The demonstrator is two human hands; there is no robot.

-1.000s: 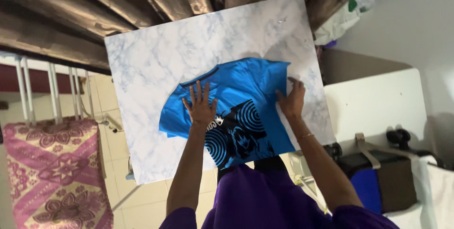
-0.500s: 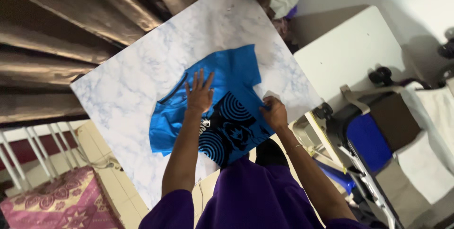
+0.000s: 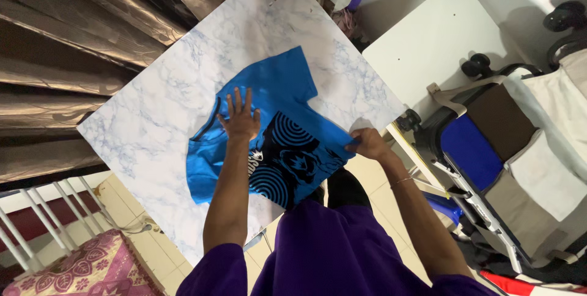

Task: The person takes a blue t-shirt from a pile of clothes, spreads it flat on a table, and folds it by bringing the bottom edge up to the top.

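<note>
A view from above, looking down a person's two bare arms in purple sleeves. At the far left, a pink patterned cloth [image 3: 73, 271] lies beside white railings [image 3: 30, 222], and brown curtains [image 3: 79, 33] hang along the far side. In the middle stands a white marble-patterned surface [image 3: 153, 118], turned at an angle. On it lies a bright blue T-shirt [image 3: 269, 131] with a black print of rings on its front; it sits toward the near edge of the surface, and its lower part hangs past that edge.

The left hand [image 3: 239, 118] lies flat on the shirt near the dark collar, fingers spread wide — pressing rather than gripping, holding nothing. Further right, the right hand [image 3: 367, 144] is at the near right corner of the surface, its grip closed on the shirt's edge, pinching the cloth just past the corner. To the right stand a plain white table [image 3: 440, 39] and a folding trolley [image 3: 507, 155] with blue, brown and pale fabric panels.

What could go wrong, by my judgement: the shirt already overhangs the near edge, so a pull from the right hand could drag more of it off — it might slide toward the floor if the flat left hand eases. The smooth marble finish probably offers little friction. Pulling against the pinned collar could also bunch or crease the cloth between the hands.
</note>
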